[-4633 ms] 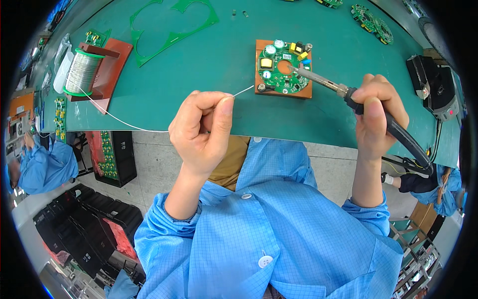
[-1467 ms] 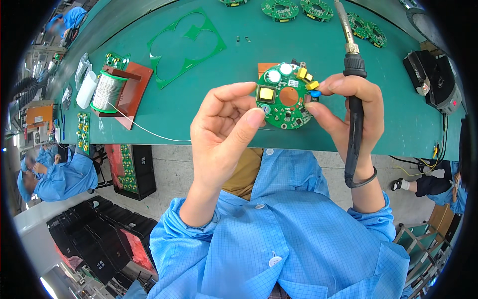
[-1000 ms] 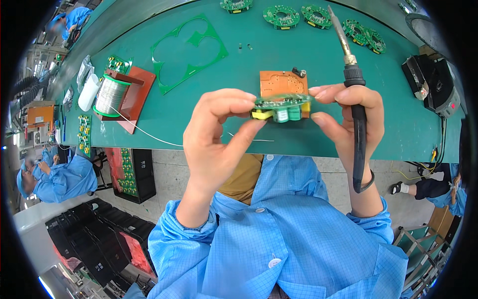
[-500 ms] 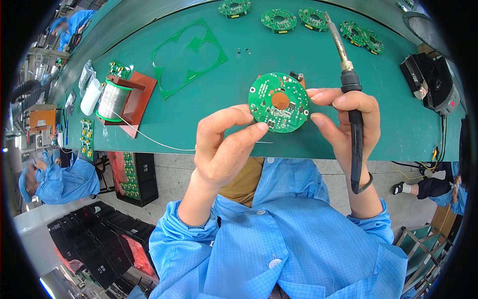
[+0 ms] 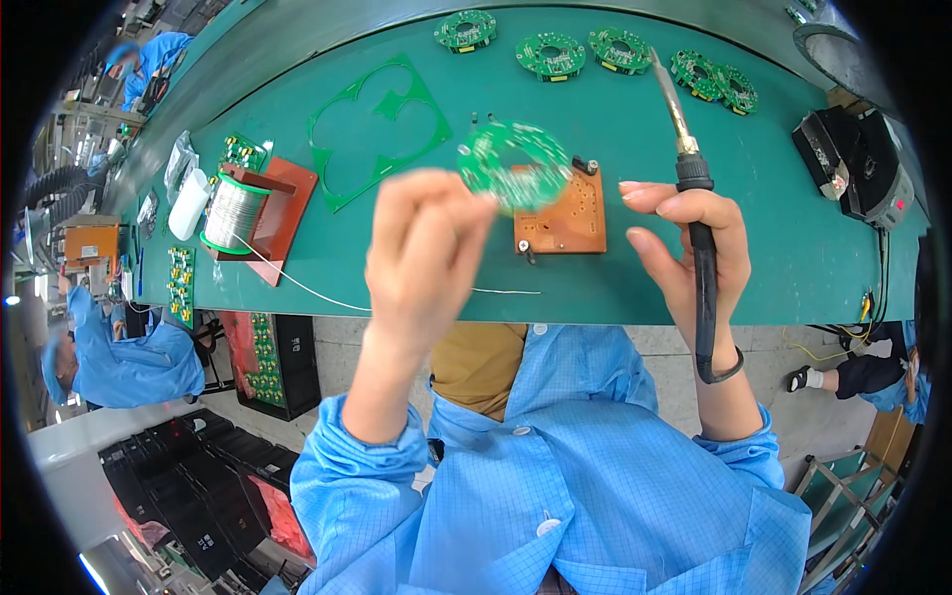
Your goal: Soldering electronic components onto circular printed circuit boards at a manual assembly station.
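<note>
My left hand (image 5: pixel 421 258) pinches the near left edge of a round green circuit board (image 5: pixel 516 188), blurred and held above the bench. Partly under the board lies a square orange-brown fixture (image 5: pixel 560 226) with small dark clamps at two corners. My right hand (image 5: pixel 694 223) carries a soldering iron (image 5: pixel 703 268), tip pointing up and away; its thumb stands apart from the fingertips, facing the fixture. Solder wire (image 5: pixel 307 285) runs from a spool (image 5: pixel 236 213) behind my left hand, its end showing past it; whether the fingers grip it is hidden.
Several round boards (image 5: pixel 550 57) line the far edge of the green bench (image 5: pixel 397 238). A green cut-out panel frame (image 5: pixel 332 149) lies at the far left. Two tiny dark parts (image 5: pixel 475 118) lie behind the held board. A black soldering station (image 5: pixel 858 164) stands at right.
My left hand has lifted the circuit board up, away and to the left, tilting it and uncovering the fixture. My right fingers are no longer at the board; the iron stays in that hand.
</note>
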The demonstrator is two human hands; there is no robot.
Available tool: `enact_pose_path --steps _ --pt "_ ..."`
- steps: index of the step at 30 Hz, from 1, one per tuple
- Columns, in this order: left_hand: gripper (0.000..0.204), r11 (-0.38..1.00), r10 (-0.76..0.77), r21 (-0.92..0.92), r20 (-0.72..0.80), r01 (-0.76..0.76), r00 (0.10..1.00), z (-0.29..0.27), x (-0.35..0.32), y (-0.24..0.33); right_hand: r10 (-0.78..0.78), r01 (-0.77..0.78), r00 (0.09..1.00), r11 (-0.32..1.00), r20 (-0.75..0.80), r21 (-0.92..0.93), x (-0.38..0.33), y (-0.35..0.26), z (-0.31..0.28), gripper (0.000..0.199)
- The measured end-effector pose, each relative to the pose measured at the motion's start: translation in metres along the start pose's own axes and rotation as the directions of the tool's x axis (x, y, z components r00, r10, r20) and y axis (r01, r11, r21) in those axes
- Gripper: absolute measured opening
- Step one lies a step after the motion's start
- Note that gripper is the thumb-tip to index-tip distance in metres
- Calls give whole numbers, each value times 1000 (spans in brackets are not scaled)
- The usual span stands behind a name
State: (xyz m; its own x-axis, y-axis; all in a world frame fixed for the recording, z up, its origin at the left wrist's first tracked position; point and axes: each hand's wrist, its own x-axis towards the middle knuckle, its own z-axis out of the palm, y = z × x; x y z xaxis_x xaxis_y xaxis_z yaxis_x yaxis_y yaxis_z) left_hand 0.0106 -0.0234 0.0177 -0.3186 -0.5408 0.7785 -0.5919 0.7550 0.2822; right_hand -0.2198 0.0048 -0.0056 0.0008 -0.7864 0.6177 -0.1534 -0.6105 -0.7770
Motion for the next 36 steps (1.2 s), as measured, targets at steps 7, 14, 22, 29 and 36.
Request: enact_pose_path --steps 7,14,22,29,36 --pt "15 962 -272 77 164 263 948 41 40 -69 103 -111 992 988 -78 -107 -4 8 -10 36" --pt "18 966 -260 91 337 244 905 52 39 -83 85 -98 994 975 -72 -200 -3 6 -10 31" --pt "14 904 -425 209 347 373 836 41 29 -87 117 -125 992 965 -48 -232 -4 4 -6 29" --pt "22 881 -472 207 406 425 782 44 32 -91 102 -107 994 963 -36 -245 -4 5 -4 29" --pt "13 798 -528 -36 438 601 727 31 44 -62 103 -108 994 964 -34 -243 -3 4 -5 27"
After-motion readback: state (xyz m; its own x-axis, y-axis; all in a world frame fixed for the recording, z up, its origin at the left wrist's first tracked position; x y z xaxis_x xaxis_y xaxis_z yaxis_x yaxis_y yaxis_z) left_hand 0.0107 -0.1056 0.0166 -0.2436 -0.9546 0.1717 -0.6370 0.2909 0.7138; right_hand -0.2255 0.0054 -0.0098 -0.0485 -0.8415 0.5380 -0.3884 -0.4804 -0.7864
